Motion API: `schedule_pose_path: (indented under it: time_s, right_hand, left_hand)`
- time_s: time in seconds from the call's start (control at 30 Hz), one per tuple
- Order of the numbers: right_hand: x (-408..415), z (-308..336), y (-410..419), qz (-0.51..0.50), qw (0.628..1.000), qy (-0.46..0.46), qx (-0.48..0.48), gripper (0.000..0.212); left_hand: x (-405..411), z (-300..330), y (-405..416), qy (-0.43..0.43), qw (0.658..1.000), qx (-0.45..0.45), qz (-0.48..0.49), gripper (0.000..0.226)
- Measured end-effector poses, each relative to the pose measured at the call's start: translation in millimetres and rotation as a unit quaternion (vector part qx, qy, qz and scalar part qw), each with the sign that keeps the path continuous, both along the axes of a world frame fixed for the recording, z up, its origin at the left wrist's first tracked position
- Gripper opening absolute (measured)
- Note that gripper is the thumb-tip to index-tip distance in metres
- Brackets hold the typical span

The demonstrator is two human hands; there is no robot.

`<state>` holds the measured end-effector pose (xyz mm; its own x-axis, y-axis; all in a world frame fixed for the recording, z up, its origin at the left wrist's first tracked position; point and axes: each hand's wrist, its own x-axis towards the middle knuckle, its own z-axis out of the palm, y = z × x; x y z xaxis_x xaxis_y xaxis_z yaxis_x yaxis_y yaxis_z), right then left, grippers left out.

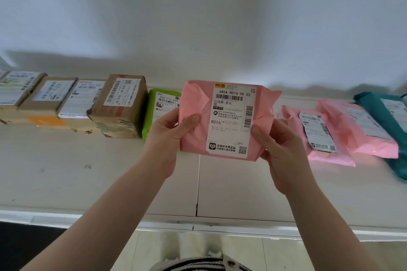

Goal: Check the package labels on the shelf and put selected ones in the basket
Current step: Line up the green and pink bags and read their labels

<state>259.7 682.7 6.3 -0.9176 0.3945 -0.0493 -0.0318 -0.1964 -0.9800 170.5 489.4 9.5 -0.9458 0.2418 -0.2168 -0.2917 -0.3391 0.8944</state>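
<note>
Holding up a pink plastic mailer bag (pixel 196 116) with both hands, label facing the camera, so it sits raised above the white shelf (pixel 99 171) rather than on it. Left hand (pixel 169 136) grips the bag's left edge, thumb pressed over the front; right hand (pixel 284 152) pinches the right edge the same way, fingers wrapped behind. The white shipping label (pixel 231 121) on the bag reads 685A B016-00 02 up top, with B016 printed again lower down, plus a QR code in the bottom corner.

Just left of the held bag, partly hidden behind it, there's a lime green mailer bag (pixel 154 112) standing on the shelf. Further left of that, a row of brown cardboard boxes (pixel 119 105) with white labels, touching side by side. Right of the held bag, two more pink mailer bags (pixel 343 130) lie overlapping, and past them a teal mailer bag (pixel 387 116) at the frame edge. Behind it all is a plain white wall (pixel 198 17).
</note>
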Motion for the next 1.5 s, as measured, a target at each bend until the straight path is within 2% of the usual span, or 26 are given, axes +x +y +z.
schedule_pose_path:
  time_s: [0.3, 0.43, 0.57, 0.67, 0.77, 0.9, 0.97, 1.13, 1.3, 1.43, 1.5]
  right_hand:
    - [3, 0, -1, 0.002, 1.000, -0.001, 0.009, 0.036]
    - [3, -1, 3, -0.006, 0.999, -0.033, 0.018, 0.037]
    - [1, -2, 13, 0.003, 0.994, -0.088, 0.060, 0.032]
    - [-4, -2, 21, 0.020, 0.990, -0.119, 0.066, 0.045]
    - [-12, -2, 25, -0.033, 0.991, -0.119, 0.057, 0.056]
    - [-18, -5, 20, -0.074, 0.992, -0.086, -0.063, 0.074]
    - [-19, -10, 13, -0.056, 0.989, -0.107, -0.082, 0.068]
    - [-22, -29, -6, -0.005, 0.982, -0.184, -0.052, 0.040]
    - [-36, -40, -7, -0.029, 0.979, -0.196, -0.039, 0.034]
    - [-53, -44, -4, -0.057, 0.978, -0.199, -0.025, 0.040]
    - [-61, -49, -4, -0.060, 0.976, -0.208, -0.003, 0.041]
  left_hand:
    - [3, 1, -2, 0.001, 1.000, -0.001, 0.000, 0.040]
    - [1, 1, -7, -0.001, 0.997, -0.061, -0.036, 0.033]
    - [-4, -3, -12, -0.044, 0.991, -0.112, -0.052, 0.029]
    - [-4, -7, -11, -0.063, 0.988, -0.134, -0.050, 0.024]
    - [0, -13, -6, -0.075, 0.988, -0.124, -0.059, 0.015]
    - [2, -21, 5, -0.125, 0.990, -0.053, -0.038, 0.008]
    - [5, -24, 12, -0.148, 0.989, -0.008, -0.023, 0.007]
    - [10, -29, 29, -0.186, 0.981, 0.053, 0.020, 0.009]
    - [10, -37, 35, -0.191, 0.977, 0.081, 0.058, 0.023]
    - [9, -46, 33, -0.188, 0.981, 0.009, 0.051, 0.028]
    - [8, -52, 32, -0.193, 0.980, -0.017, 0.051, 0.023]
